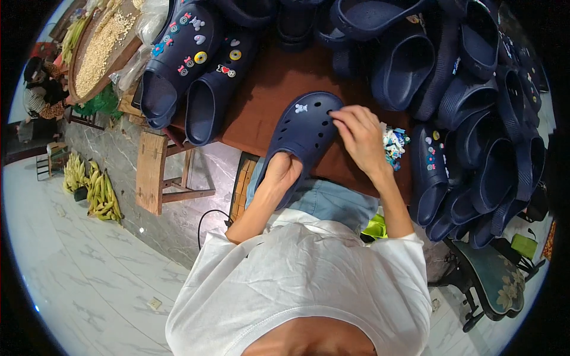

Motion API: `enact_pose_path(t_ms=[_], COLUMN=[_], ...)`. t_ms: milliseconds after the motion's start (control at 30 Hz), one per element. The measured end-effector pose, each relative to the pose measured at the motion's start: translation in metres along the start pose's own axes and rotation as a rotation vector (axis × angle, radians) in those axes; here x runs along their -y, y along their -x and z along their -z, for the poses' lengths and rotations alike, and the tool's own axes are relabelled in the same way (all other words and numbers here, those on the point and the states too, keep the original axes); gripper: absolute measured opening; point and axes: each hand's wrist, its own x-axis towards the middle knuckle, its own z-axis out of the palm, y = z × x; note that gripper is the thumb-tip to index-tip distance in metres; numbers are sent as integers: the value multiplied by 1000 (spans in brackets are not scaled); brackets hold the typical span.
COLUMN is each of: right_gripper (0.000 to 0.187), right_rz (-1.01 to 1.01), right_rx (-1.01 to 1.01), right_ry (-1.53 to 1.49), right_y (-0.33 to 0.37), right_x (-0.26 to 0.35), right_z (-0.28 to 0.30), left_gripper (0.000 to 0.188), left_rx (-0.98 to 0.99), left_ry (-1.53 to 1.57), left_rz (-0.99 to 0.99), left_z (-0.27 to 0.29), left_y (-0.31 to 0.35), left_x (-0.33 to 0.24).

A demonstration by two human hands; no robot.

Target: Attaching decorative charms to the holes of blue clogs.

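Observation:
A navy foam clog (295, 132) with vent holes is held toe away from me over the brown-covered table. My left hand (284, 170) reaches into its foot opening and holds it from inside, its fingers mostly hidden. One pale, animal-shaped shoe charm (301, 108) sits in a hole near the toe. My right hand (360, 135) is at the clog's right side, fingers bent together by the holes near its upper right edge; whatever lies between the fingertips is hidden. Just right of that hand is a pile of small colourful charms (394, 145).
Navy clogs (404, 68) crowd the table's far side and right. A decorated pair (179, 59) stands at left. Beyond the brown cloth (261, 77) are a wooden stool (151, 172), corn cobs (102, 193), a kernel-filled tray (98, 56), a seated person (41, 95) and a dark chair (490, 273).

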Motion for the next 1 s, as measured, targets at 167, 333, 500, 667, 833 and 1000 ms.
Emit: enact_pose_path(t_ms=[167, 333, 500, 667, 833, 1000], right_gripper=[24, 26, 21, 18, 16, 17], right_rz=[74, 28, -4, -48, -33, -119], right_rx=[55, 150, 91, 61, -4, -121], right_ry=[7, 42, -35, -149, -291, -403], right_y=[-40, -45, -46, -47, -42, -11], right_x=[12, 14, 10, 9, 5, 5], right_z=[-41, -58, -63, -68, -63, -38], left_gripper=[40, 41, 42, 42, 42, 42], left_rx=[-32, -63, 45, 42, 158, 203], left_ry=[135, 162, 231, 250, 277, -146], left_rz=[26, 89, 113, 129, 119, -78], left_z=[-45, -46, -37, -38, -30, 3], left_y=[-9, -11, -14, -16, -30, -44], left_x=[-3, -8, -3, -3, -1, -2])
